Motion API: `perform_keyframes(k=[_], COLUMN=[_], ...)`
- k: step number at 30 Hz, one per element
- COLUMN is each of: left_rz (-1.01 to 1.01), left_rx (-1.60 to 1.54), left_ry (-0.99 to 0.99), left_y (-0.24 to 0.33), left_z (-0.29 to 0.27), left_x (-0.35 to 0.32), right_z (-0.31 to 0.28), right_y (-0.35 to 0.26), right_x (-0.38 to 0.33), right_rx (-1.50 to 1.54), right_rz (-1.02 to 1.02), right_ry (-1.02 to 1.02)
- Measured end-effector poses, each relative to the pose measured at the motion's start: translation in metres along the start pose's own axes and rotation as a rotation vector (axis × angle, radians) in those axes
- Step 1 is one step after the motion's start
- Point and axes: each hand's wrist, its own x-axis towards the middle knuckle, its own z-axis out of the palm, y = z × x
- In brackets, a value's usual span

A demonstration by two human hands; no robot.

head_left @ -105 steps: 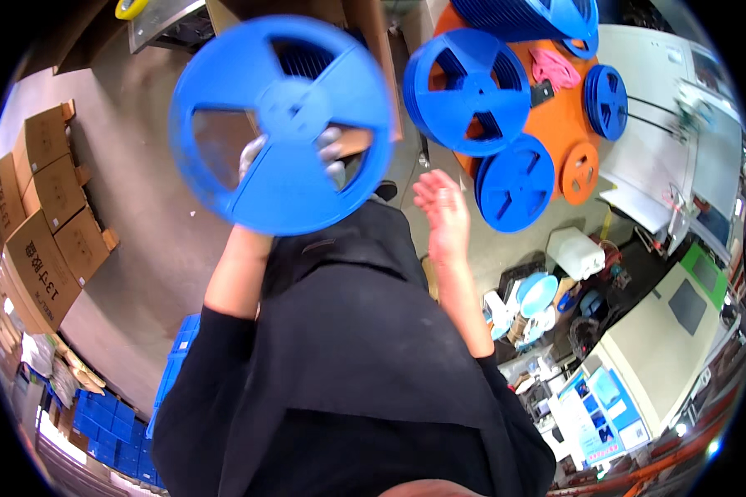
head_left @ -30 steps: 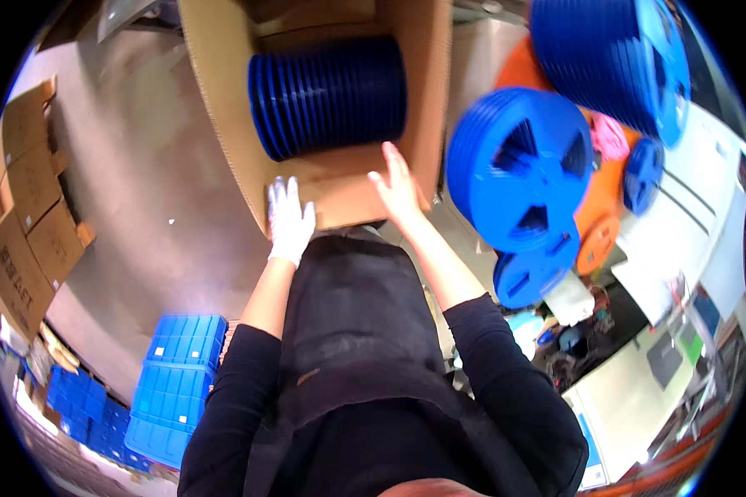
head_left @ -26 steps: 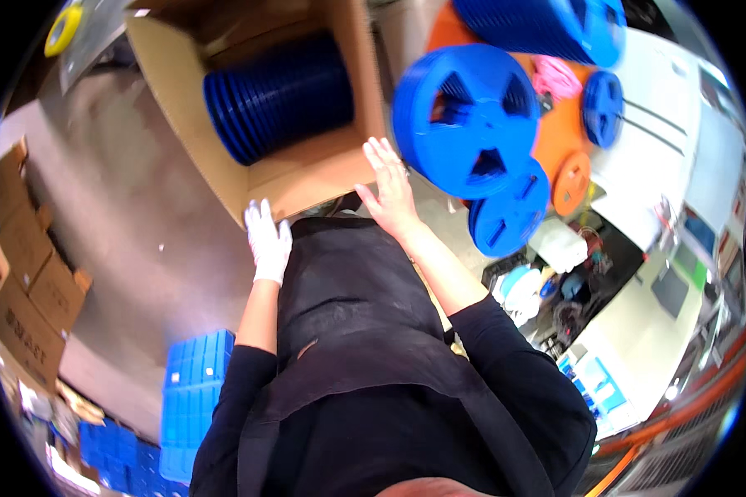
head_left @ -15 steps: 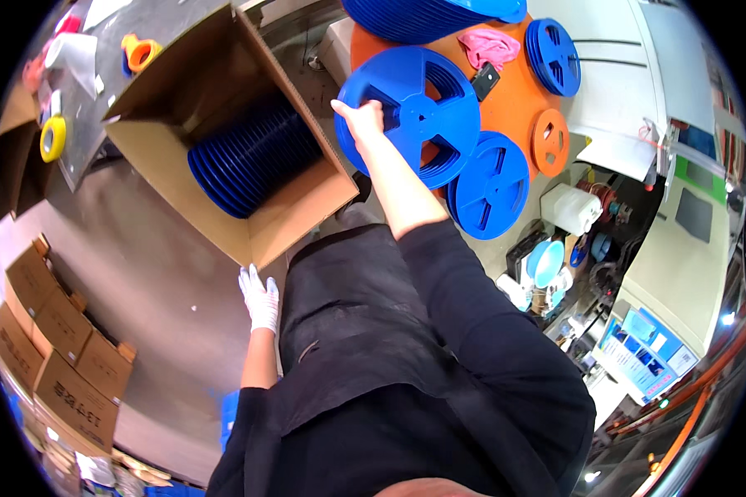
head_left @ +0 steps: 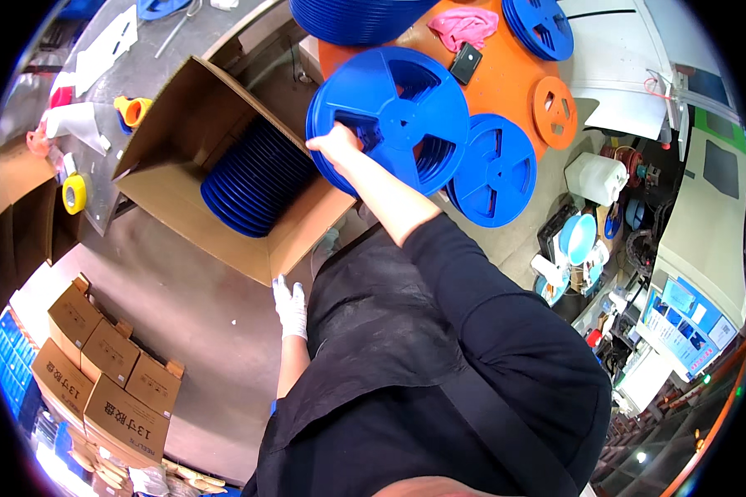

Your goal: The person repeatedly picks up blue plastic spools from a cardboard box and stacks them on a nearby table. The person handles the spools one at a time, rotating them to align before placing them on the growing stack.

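A large blue reel is gripped at its rim by the bare right hand, beside the open cardboard box of stacked reels; the gloved left hand hangs empty, loosely open, for balance.

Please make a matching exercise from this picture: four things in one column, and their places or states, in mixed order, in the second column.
Things:
1. right hand
2. left hand
3. cardboard box
4. pink cloth

Places or states:
A. lies on the orange table
B. grips a blue reel
C. gloved, hanging near the box corner
D. open, holds a row of blue reels

Pairs: 1-B, 2-C, 3-D, 4-A
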Motion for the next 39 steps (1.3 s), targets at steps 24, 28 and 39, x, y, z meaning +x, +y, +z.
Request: perform_keyframes(k=[24,28,39], left_rz=[0.453,0.498,1.459], left_rx=[-0.555,-0.702,0.273], left_ry=[0.225,0.261,0.373], left_y=[0.099,0.124,0.202], left_z=[-0.122,-0.142,-0.188], left_x=[0.047,0.022,-0.053], right_z=[-0.221,-0.221,-0.224], right_y=[-0.028,-0.035,-0.059], right_x=[-0.296,-0.298,-0.289], right_rx=[1.483,1.496,1.614], right_rz=[-0.448,-0.441,-0.373], right_ry=[-0.878,-0.888,-0.858])
